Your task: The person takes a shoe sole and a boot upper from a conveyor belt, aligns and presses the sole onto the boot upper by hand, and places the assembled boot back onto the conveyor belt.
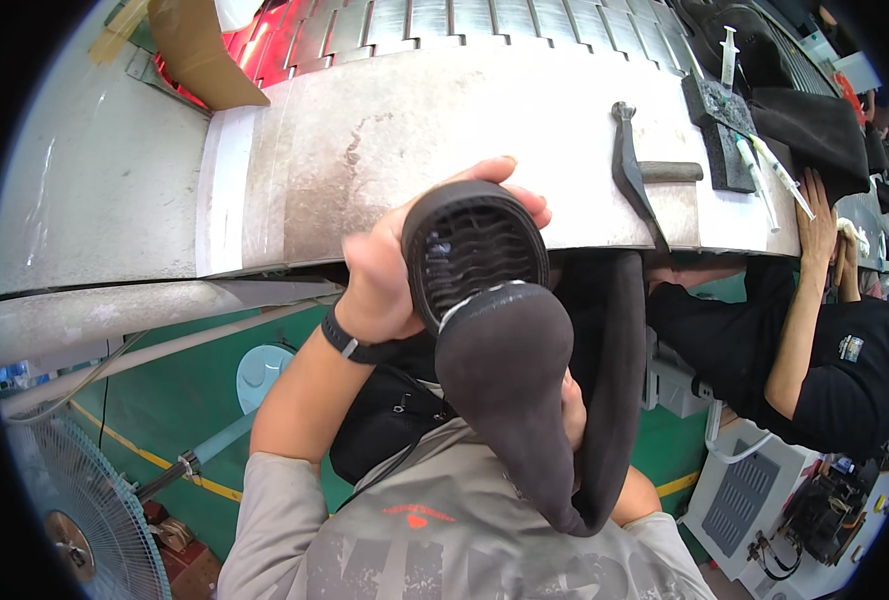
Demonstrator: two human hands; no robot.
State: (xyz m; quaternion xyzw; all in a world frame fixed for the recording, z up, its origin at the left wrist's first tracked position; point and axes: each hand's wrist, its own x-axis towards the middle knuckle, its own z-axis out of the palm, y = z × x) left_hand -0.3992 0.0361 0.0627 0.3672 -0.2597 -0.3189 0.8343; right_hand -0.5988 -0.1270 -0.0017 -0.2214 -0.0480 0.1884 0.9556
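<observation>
My left hand point(380, 265) is wrapped round a black rubber sole point(480, 240), thumb on the near-left side and fingertips over its far rim. The sole's cupped inner side, with wavy ribs, faces up. Against its near edge is the toe of a dark grey, suede-like boot point(505, 350), with a shiny whitish line along the meeting edge. Of my right hand point(573, 408) only some fingers show, gripping the boot from its right side; the rest is hidden behind it. The boot's long shaft point(620, 370) bends up on the right toward the bench edge.
The pale bench point(315, 170) holds a dark curved tool point(627, 165), a short bar point(671, 172) and a black foam block point(715, 130) with several syringes. Beyond runs a slatted metal conveyor point(435, 22). A co-worker's arm point(805, 290) is right; a fan point(85, 510) stands lower left.
</observation>
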